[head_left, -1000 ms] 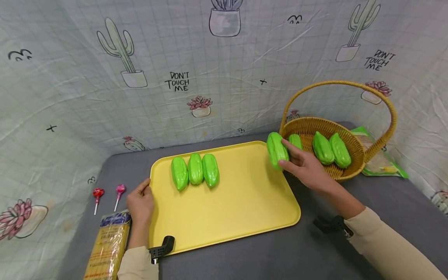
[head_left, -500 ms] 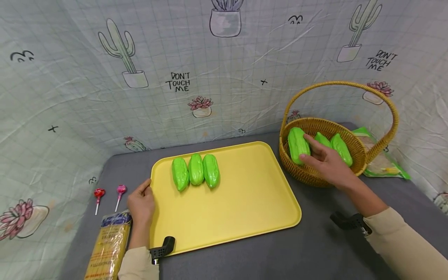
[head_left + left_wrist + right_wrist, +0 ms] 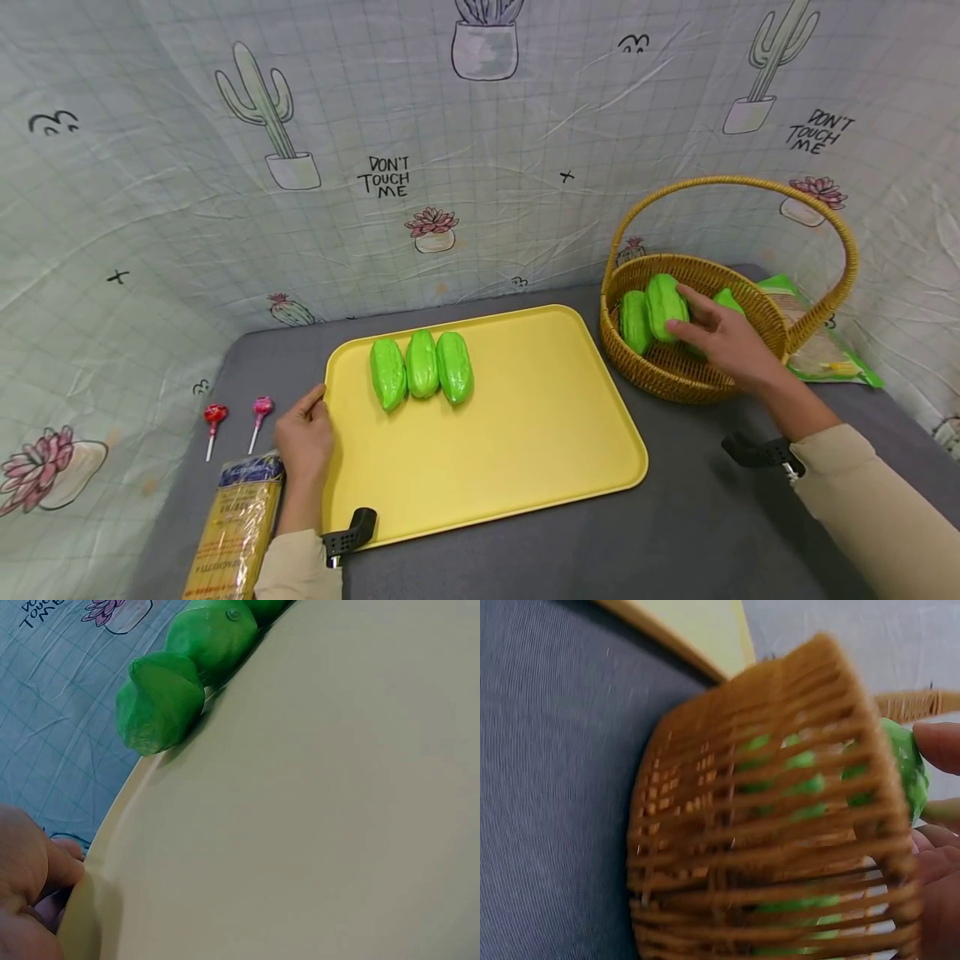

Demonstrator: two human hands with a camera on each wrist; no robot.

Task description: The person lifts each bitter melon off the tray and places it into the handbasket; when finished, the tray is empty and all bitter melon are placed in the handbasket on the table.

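Observation:
In the head view my right hand (image 3: 727, 337) holds a green, ridged, oblong vegetable (image 3: 666, 308) over the wicker basket (image 3: 652, 375), thumb on its near side and fingers on its far side. Another such vegetable (image 3: 635, 323) lies in the basket just left of it; one more (image 3: 727, 300) shows partly behind the hand. The right wrist view catches the held vegetable (image 3: 904, 769) at the basket's rim. My left hand (image 3: 306, 429) grips the left edge of the yellow tray (image 3: 510, 442), fingers bent at its rim (image 3: 105, 825). Three green vegetables (image 3: 422, 364) lie side by side on the tray's upper left.
A tall handle (image 3: 727, 179) arches over the basket. Right of the basket lies a clear bag with green edging (image 3: 825, 350). Red and pink lollipops (image 3: 215, 414) and a spaghetti pack (image 3: 236, 525) lie left of the tray. A patterned cloth (image 3: 487, 167) hangs behind the table.
My right hand has carried the vegetable rightward from the tray's upper right corner to over the basket. My left hand has stayed at the tray edge.

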